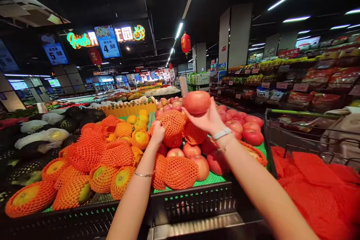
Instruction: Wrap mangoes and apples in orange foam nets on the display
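Note:
A large red apple (pixel 197 102) rests in my right hand (pixel 207 118), whose fingers and thumb curve around it from below and the right. My left hand (pixel 158 133) is closed at the edge of an orange foam net (pixel 171 122), just left of the apple. Whether that net has fruit inside, I cannot tell. Beneath both hands lie more red apples (pixel 192 150), some bare and some in foam nets such as the netted one (pixel 181 172) at the front. They sit on green matting (pixel 194 186) in a black crate (pixel 197 200).
Netted orange fruit (pixel 101 178) fills the display to the left, beside dark melons (pixel 30 146) in nets. At right stands a wire cart (pixel 281 112) by a heap of red netting (pixel 317 183). Shelves of packaged goods (pixel 298 82) line the right side.

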A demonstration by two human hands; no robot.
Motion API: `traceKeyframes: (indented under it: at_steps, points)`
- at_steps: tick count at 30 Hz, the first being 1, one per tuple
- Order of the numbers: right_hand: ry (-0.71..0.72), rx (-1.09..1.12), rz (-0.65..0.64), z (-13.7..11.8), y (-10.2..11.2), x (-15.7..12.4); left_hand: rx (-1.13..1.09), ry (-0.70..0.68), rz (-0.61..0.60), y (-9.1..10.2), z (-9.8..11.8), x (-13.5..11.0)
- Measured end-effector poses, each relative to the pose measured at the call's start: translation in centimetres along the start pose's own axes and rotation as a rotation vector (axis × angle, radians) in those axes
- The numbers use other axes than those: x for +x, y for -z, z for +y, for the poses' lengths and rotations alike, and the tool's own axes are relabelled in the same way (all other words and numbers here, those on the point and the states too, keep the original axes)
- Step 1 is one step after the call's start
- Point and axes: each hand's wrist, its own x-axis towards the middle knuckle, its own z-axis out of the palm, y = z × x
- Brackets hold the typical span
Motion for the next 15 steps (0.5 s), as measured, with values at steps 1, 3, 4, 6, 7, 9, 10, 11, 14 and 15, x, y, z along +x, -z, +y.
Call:
traceKeyframes:
  at_steps: [1, 3, 4, 6, 7, 9, 10, 11, 14, 15]
  points:
    - [-0.059, 0.083, -0.034, 1.2, -0.5, 1.0, 0.019, -0.026, 0.021, 0.2, 0.1, 0.1]
    - [-0.126, 0.199, -0.065, 3.1, -0.3, 2.2, 0.062, -0.073, 0.038, 0.4, 0.4, 0.2]
    - [-0.137, 0.228, -0.070, 3.8, 0.1, 2.5, 0.085, -0.094, 0.028, 0.5, 0.7, 0.3]
    - [-0.123, 0.222, -0.076, 4.8, 1.3, 2.5, 0.130, -0.126, -0.021, 0.5, 1.2, 0.3]
    - [-0.109, 0.192, -0.084, 4.9, 1.8, 2.2, 0.148, -0.141, -0.044, 0.4, 1.5, 0.2]
    - [-0.067, 0.112, -0.107, 4.8, 2.4, 1.5, 0.166, -0.153, -0.093, 0.3, 1.7, 0.1]
    - [-0.043, 0.075, -0.111, 4.7, 2.5, 1.1, 0.167, -0.148, -0.116, 0.3, 1.7, 0.0]
    - [-0.024, 0.045, -0.108, 4.5, 2.3, 0.8, 0.166, -0.140, -0.136, 0.3, 1.6, -0.1]
    - [-0.048, -0.001, -0.109, 4.0, 1.6, 0.1, 0.160, -0.125, -0.138, 0.5, 1.1, -0.3]
    - [-0.080, 0.001, -0.124, 4.0, 1.4, 0.1, 0.149, -0.126, -0.104, 0.5, 0.9, -0.4]
